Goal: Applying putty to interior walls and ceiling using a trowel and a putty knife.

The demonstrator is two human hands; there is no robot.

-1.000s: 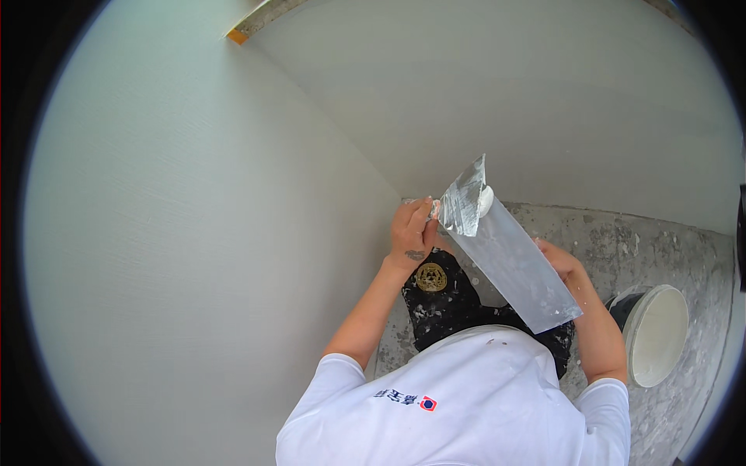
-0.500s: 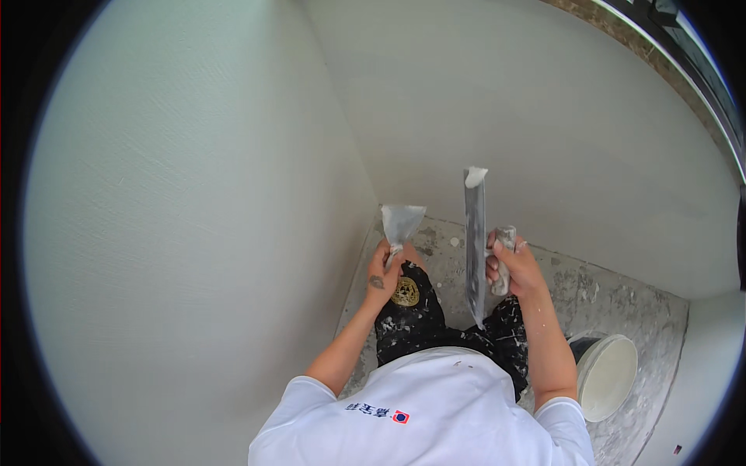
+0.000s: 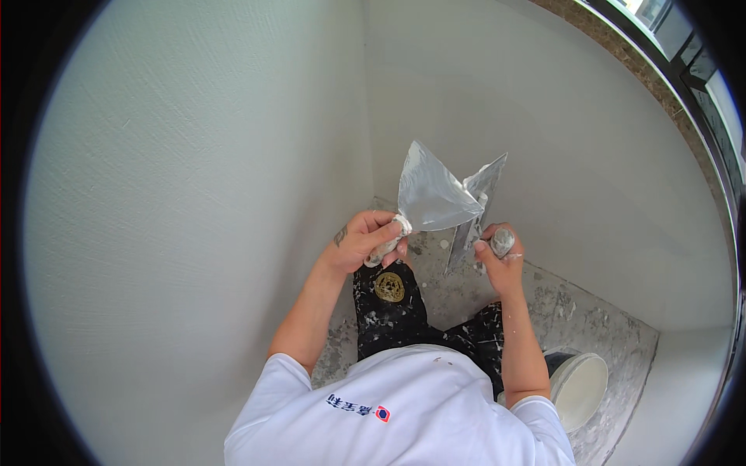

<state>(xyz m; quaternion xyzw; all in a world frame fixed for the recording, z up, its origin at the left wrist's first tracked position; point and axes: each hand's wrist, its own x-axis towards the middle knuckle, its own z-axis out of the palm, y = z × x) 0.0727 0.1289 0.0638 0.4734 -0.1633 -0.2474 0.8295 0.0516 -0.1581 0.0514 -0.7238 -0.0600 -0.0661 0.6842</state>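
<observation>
The left hand (image 3: 378, 238) is curled tight round the handle of a wide putty knife (image 3: 435, 193). The right hand (image 3: 501, 255) is wrapped round the grip of a flat metal trowel (image 3: 489, 182). Both tools are up in the air, in front of the person — the knife's edge crosses the trowel, with white putty (image 3: 467, 186) there. A round bucket (image 3: 584, 392) stands on the messy grey floor (image 3: 556, 299), near the right arm.

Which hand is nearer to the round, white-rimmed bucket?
Right. The right hand, holding a flat silver metal trowel, is above and left of the bucket in frame; the left hand, holding a fan-shaped silver metal scraper, is farther left.
</observation>
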